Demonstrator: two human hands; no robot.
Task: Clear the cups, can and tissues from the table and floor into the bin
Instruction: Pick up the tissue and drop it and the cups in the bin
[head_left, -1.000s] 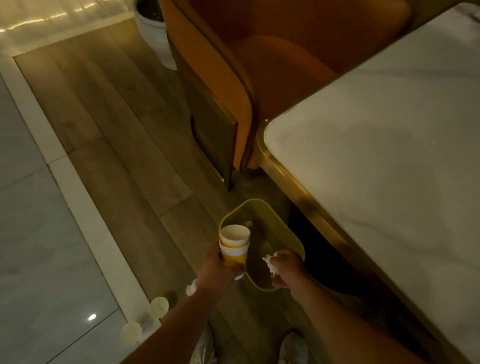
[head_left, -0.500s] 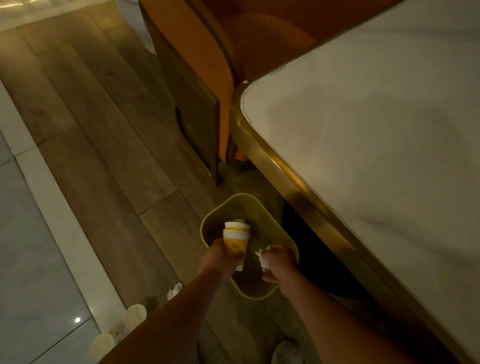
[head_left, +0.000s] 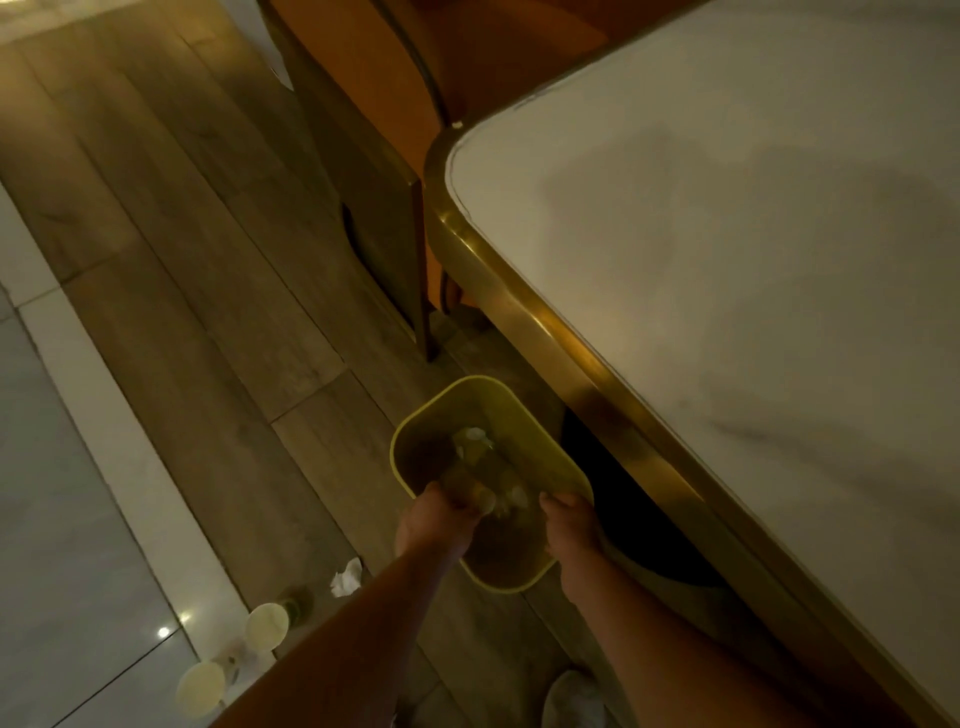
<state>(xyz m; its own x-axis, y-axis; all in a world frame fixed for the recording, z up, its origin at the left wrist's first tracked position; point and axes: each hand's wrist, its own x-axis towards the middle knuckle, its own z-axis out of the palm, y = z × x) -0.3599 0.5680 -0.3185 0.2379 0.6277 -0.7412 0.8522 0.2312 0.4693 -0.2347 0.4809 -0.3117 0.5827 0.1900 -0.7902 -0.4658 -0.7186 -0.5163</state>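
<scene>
Hands hover over the yellow-green bin, left hand blurred, grip unclear, right hand apparently empty; paper cups and crumpled tissue lie floorward, nearest the left hand.

Bare forearms, no sleeves, pale shoe

Inside the bin the contents are motion-smeared: pale blurs near the left hand could be cups or tissue, and which cannot be told. Whether either hand grips anything is unclear. The right hand covers the bin's rim at about 4 o'clock. The chair and table run off the top and right edges. A shoe is cut off at the bottom.
</scene>
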